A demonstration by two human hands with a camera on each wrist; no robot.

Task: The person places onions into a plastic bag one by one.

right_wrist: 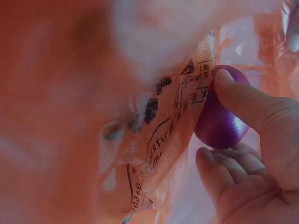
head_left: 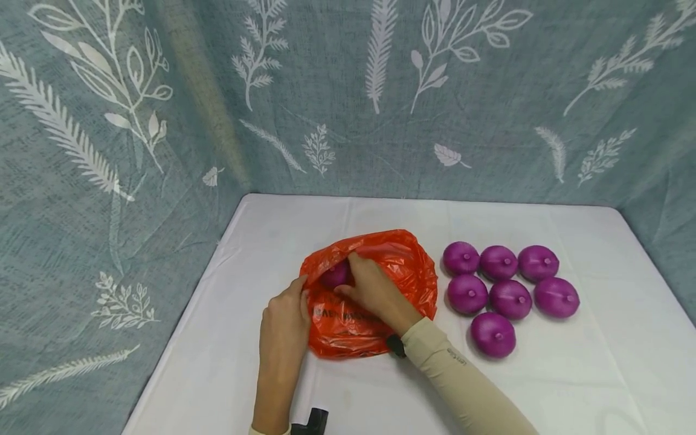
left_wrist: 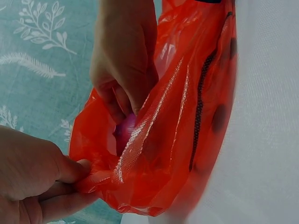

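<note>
A crinkled red plastic bag (head_left: 402, 272) with dark printing lies on the white table, its mouth held apart. My left hand (head_left: 284, 320) pinches the bag's left rim between thumb and fingers, clearest in the left wrist view, where that hand (left_wrist: 37, 172) is at the lower left. Inside the mouth, my right hand (head_left: 377, 296) grips a smooth purple onion (head_left: 335, 275). In the right wrist view the thumb lies over the onion (right_wrist: 224, 116) and the fingers curl below it, beside the printed plastic. Folds of the bag partly hide the onion in the left wrist view.
Several more purple onions (head_left: 510, 299) sit in loose rows to the right of the bag, one of them (head_left: 492, 335) nearer the front. Behind the white table (head_left: 261, 241) hangs a blue-green cloth (head_left: 337, 151) with white leaf patterns, which also covers the left side.
</note>
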